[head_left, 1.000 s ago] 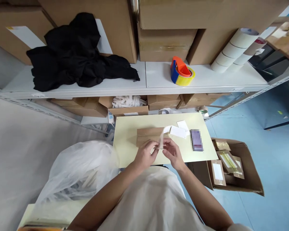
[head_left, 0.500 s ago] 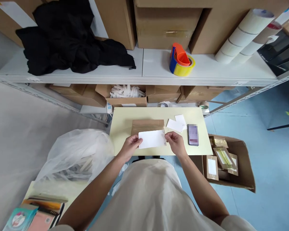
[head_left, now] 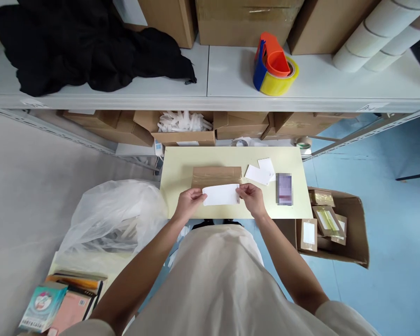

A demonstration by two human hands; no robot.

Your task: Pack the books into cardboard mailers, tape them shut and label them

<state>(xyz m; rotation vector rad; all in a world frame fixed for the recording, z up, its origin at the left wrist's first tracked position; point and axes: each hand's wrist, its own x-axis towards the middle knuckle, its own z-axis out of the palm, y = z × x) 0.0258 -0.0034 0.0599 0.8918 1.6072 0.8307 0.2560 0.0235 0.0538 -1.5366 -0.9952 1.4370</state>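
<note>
I hold a white rectangular card [head_left: 221, 194] flat between both hands, just above the near part of a small pale yellow table [head_left: 182, 163]. My left hand [head_left: 189, 203] pinches its left edge and my right hand [head_left: 252, 199] pinches its right edge. Just beyond the card a brown kraft envelope [head_left: 216, 176] lies flat on the table. To the right of it lie two loose white cards [head_left: 261, 172] and a phone [head_left: 284, 188].
An open cardboard box [head_left: 353, 233] with several kraft packets sits on the floor to the right. A clear plastic bag [head_left: 115, 217] is at the left. Books [head_left: 61, 303] lie at the lower left. A tape dispenser [head_left: 273, 65], black cloth [head_left: 84, 46] and paper rolls [head_left: 381, 37] rest on the shelf.
The white card, first held edge-up between my fingers, turned flat and now sits lower in front of the envelope. The view has tipped downward.
</note>
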